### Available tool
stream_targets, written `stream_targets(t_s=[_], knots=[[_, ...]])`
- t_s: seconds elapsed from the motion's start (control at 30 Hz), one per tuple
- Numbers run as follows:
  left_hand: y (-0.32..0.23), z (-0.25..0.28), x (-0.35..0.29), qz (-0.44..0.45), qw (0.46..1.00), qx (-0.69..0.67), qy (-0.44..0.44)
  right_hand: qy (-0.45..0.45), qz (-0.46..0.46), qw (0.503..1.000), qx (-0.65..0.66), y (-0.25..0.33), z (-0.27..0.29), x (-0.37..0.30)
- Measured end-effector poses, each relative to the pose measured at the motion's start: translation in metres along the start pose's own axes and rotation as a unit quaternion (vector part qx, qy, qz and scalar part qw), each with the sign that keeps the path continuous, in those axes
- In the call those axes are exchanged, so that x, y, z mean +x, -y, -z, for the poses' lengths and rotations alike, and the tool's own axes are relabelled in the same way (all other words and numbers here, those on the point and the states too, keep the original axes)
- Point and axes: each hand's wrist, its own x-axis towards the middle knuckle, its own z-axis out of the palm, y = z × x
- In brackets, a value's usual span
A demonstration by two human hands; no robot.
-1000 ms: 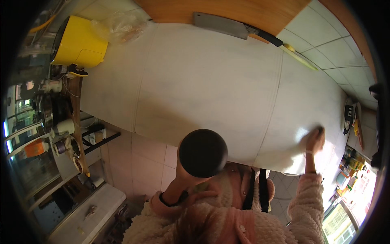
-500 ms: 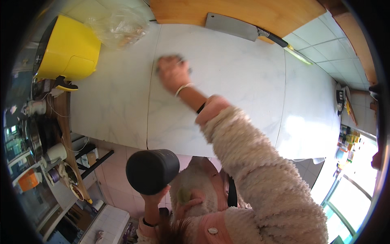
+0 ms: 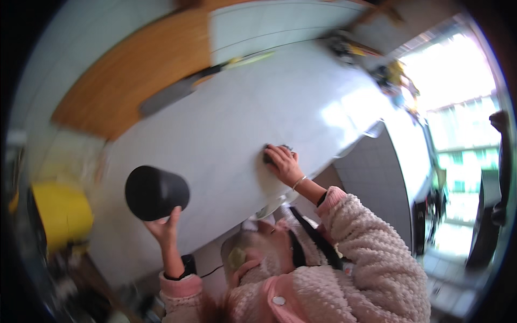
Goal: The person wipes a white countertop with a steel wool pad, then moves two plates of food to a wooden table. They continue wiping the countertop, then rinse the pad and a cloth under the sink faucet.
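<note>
My left hand (image 3: 163, 229) is wrapped round the lower side of a smooth black cylinder (image 3: 156, 192), holding it up at the counter's left part. What the cylinder is, I cannot make out. Toward the near edge, my right hand (image 3: 285, 166) presses down on the pale marbled countertop (image 3: 226, 121). Its fingers curl over a small dark wad (image 3: 267, 156), perhaps a cloth or scrubber; most of it is hidden under the hand.
Against the back wall leans a wooden board (image 3: 140, 70), with a cleaver (image 3: 169, 98) lying before it. Beside the cleaver is a slim yellow-green tool (image 3: 250, 60). A yellow appliance (image 3: 62, 215) stands at the left. Far right is a bright window (image 3: 458, 102).
The view has swung to the right. My right hand has come from the counter's far part to nearer its front edge with the dark wad. My left hand has raised the black cylinder.
</note>
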Motion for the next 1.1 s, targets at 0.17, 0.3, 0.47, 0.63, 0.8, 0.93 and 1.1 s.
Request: stream_targets(t_s=[0.17, 0.3, 0.47, 0.63, 0.8, 0.93, 1.1], knots=[[0.017, -0.094, 0.078, -0.047, 0.998, -0.003, 0.048, -0.244, -0.426, 0.856, 0.163, -0.139, 0.073, -0.084], [0.010, -0.132, 0.088, -0.078, 0.995, 0.048, 0.042, -0.309, -0.458, 0.797, 0.245, -0.156, 0.093, -0.194], [-0.005, -0.200, 0.057, -0.047, 0.993, -0.001, 0.108, -0.259, -0.533, 0.769, 0.241, -0.149, 0.087, -0.338], [-0.020, -0.267, -0.010, -0.029, 0.984, -0.003, 0.177, -0.312, -0.627, 0.636, 0.324, -0.150, 0.069, -0.474], [-0.028, -0.303, -0.076, -0.033, 0.975, -0.003, 0.221, -0.389, -0.631, 0.493, 0.455, -0.143, 0.053, -0.572], [-0.020, -0.332, -0.116, -0.028, 0.981, 0.019, 0.190, -0.437, -0.607, 0.389, 0.538, -0.136, 0.051, -0.630], [0.017, -0.364, -0.117, -0.046, 0.992, 0.082, 0.084, -0.530, -0.455, 0.224, 0.679, -0.147, 0.073, -0.690]])
